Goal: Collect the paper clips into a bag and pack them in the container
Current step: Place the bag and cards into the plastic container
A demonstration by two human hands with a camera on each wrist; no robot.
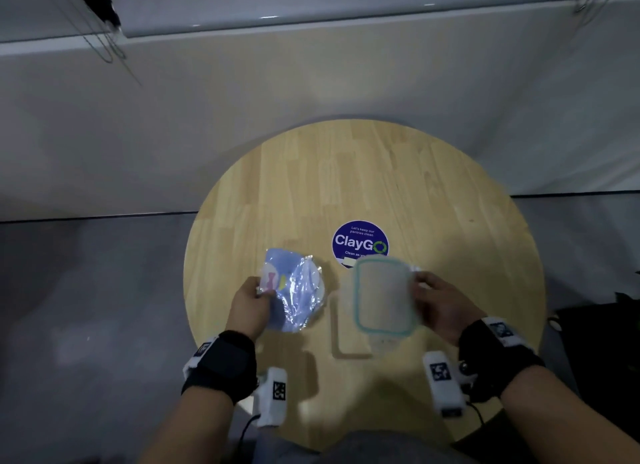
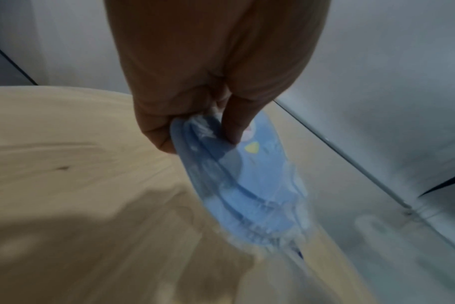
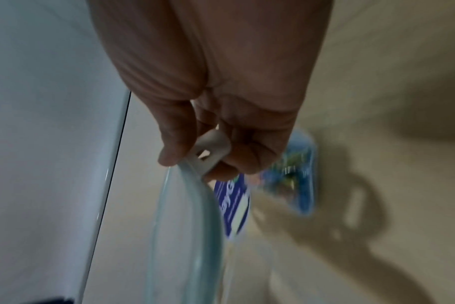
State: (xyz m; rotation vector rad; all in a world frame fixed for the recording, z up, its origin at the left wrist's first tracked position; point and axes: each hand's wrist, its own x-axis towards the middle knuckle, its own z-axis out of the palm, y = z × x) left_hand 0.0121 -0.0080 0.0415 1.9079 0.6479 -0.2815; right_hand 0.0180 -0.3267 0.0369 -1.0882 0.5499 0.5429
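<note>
We are pinching the blue bag (image 1: 298, 292) in our left hand (image 1: 247, 308), left of the ClayGo sticker (image 1: 358, 242); our right hand (image 1: 441, 308) is gripping the lid's (image 1: 382, 299) latch, below it, above the tabletop (image 1: 346, 173). No container base is showing.

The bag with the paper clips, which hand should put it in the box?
Probably the left hand: it already pinches the bag at its edge. The right hand is busy gripping the clear lid by its clip tab.
</note>
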